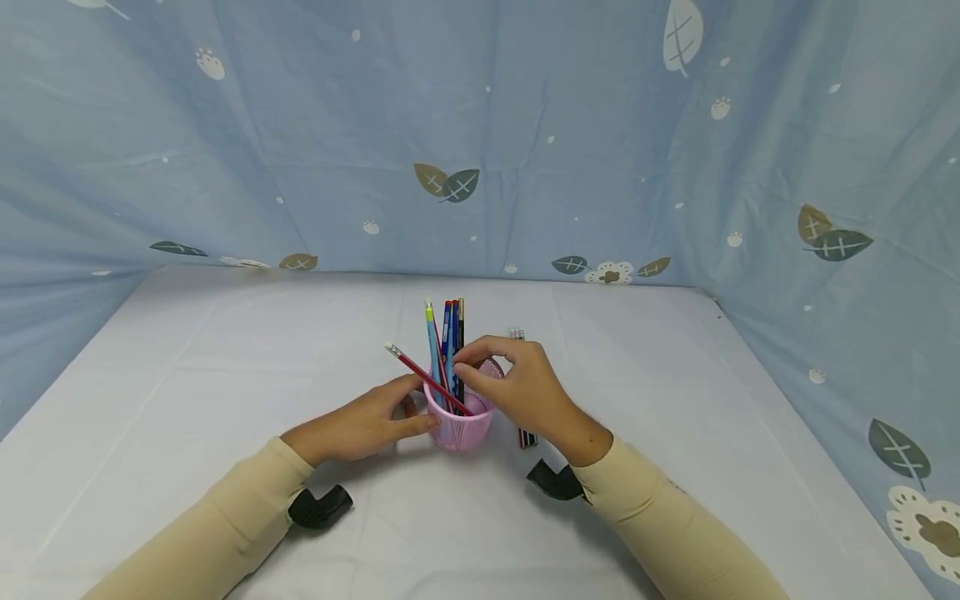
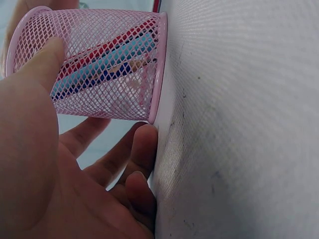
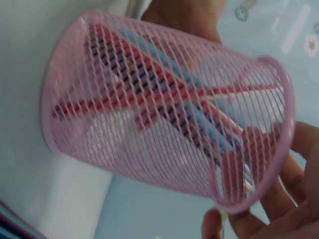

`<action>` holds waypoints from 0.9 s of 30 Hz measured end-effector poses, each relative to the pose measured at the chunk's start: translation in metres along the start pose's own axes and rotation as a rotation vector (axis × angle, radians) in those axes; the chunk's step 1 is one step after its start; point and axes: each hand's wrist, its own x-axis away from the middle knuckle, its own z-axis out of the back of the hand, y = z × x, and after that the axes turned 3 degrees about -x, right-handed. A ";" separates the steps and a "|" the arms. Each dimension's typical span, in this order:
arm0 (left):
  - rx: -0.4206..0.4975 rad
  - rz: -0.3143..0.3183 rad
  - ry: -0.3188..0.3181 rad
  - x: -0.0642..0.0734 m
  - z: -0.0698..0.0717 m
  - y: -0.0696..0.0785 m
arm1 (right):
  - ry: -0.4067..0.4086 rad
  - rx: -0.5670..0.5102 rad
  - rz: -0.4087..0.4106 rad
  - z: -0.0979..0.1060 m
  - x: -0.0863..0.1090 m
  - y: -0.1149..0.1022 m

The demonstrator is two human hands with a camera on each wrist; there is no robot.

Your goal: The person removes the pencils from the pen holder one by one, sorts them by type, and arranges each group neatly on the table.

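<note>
A pink mesh pencil cup (image 1: 459, 432) stands upright on the table, holding several pencils and pens. My left hand (image 1: 367, 421) holds the cup from its left side, the thumb (image 2: 47, 59) lying against the mesh. Above the cup's right rim, my right hand (image 1: 517, 387) has thumb and forefinger together at the upright bunch and pinches a pencil there; which one is partly hidden. A red pencil (image 1: 427, 379) leans left across the rim. Light blue (image 1: 432, 342) and black (image 1: 461, 321) ones stand upright. Through the mesh, the right fingers (image 3: 232, 177) show blurred.
Several striped pencils (image 1: 527, 438) lie on the white table (image 1: 262, 358) right of the cup, partly covered by the right hand. A blue leaf-patterned curtain (image 1: 337, 125) closes off the back and sides. Black wrist mounts (image 1: 321, 507) hang below both sleeves.
</note>
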 end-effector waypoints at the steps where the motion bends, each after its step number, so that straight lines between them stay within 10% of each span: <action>1: 0.001 0.000 0.000 0.000 0.000 0.000 | -0.006 -0.005 0.006 -0.002 0.000 0.000; 27: 0.008 -0.038 -0.007 0.000 0.002 -0.001 | -0.096 0.138 0.083 -0.017 0.001 -0.002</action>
